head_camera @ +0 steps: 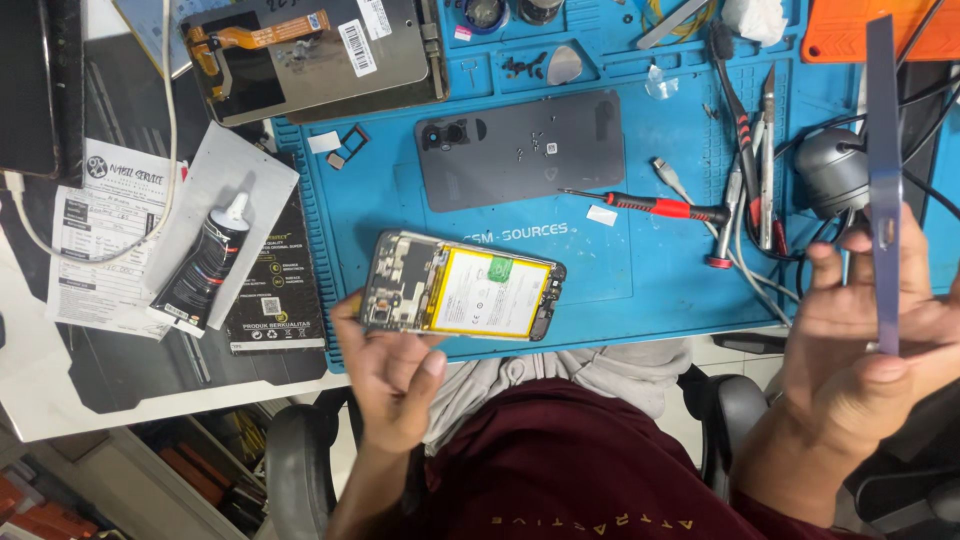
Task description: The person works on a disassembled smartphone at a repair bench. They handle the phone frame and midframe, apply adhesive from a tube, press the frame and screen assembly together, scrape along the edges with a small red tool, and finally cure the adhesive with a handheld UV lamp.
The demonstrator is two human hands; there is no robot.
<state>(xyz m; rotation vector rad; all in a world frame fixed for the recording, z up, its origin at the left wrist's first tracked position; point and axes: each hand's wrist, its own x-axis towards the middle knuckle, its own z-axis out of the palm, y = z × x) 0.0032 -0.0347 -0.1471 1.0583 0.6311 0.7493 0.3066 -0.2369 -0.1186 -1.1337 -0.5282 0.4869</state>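
Observation:
My left hand (392,372) grips the near left corner of an opened phone body (460,288), whose yellow-edged battery and circuit board face up at the front edge of the blue work mat (640,290). My right hand (860,340) holds a thin purple-grey panel (884,180) upright and edge-on, off the mat's right side. A dark grey phone back cover (520,148) lies flat on the mat's middle.
A red-handled screwdriver (650,206) lies right of the back cover, beside tweezers and cables (755,170). A black glue tube (205,262) rests on papers at left. A display panel with orange flex cable (310,55) lies at the top. An orange tray (850,30) sits top right.

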